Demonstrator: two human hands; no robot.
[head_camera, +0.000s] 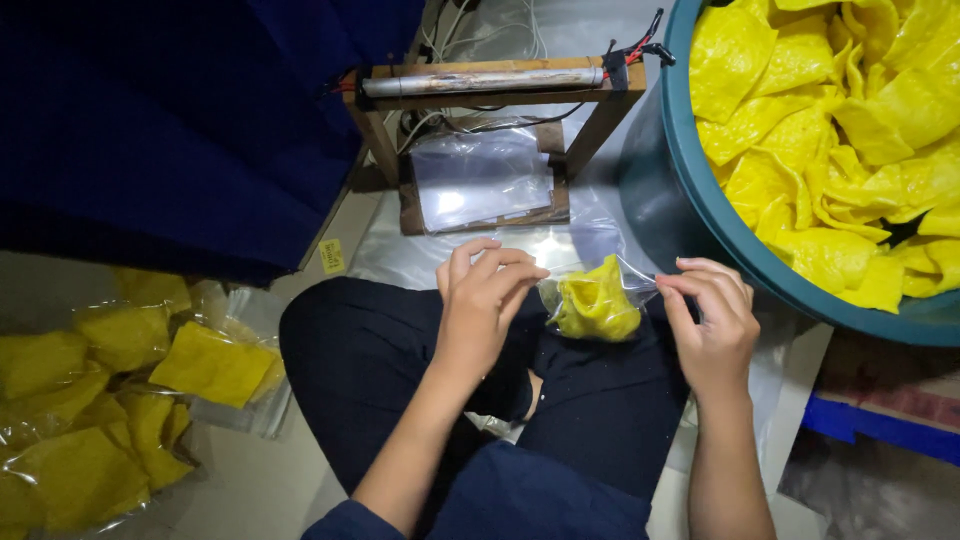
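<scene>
A small clear plastic bag (597, 297) with yellow crackers inside hangs between my two hands above my lap. My left hand (483, 300) pinches the bag's left top corner with fingers closed. My right hand (712, 322) pinches the right top corner. A wooden-framed heat sealer (490, 82) with a metal bar stands on the floor just beyond the bag. A stack of clear empty bags (482, 178) lies under the sealer.
A big teal tub (700, 210) full of yellow crackers (840, 130) stands at the right. Filled sealed bags of crackers (120, 400) pile on the floor at the left. Dark blue cloth (170, 120) covers the upper left. Wires run behind the sealer.
</scene>
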